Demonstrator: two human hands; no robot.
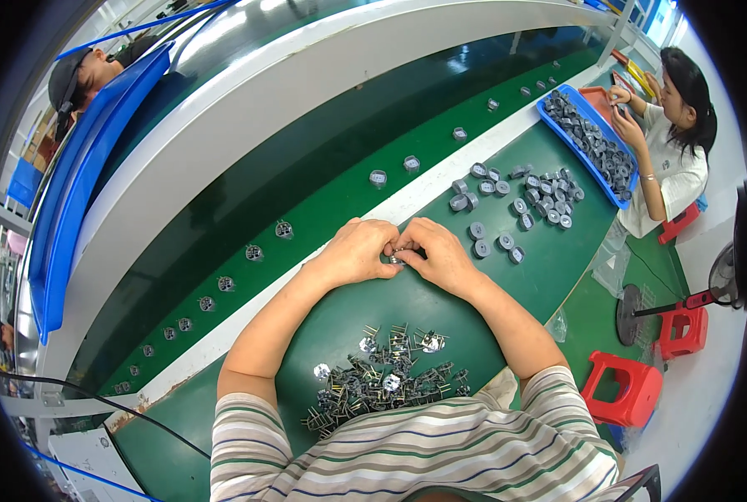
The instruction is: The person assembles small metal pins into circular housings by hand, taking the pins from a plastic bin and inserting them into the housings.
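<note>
My left hand and my right hand meet over the green table, near the white rail. Pinched between their fingertips is a small shiny part, mostly covered by the fingers, so its exact kind does not show. A heap of small black parts with metal pins lies close to my body, a few showing silvery round faces. To the right of my hands, round grey plastic housings are scattered in a loose group, several standing on edge or tilted.
Beyond the white rail, a green conveyor belt carries spaced-out small parts. A blue tray full of grey housings stands at the right, beside a seated co-worker. Red stools and a black fan are lower right.
</note>
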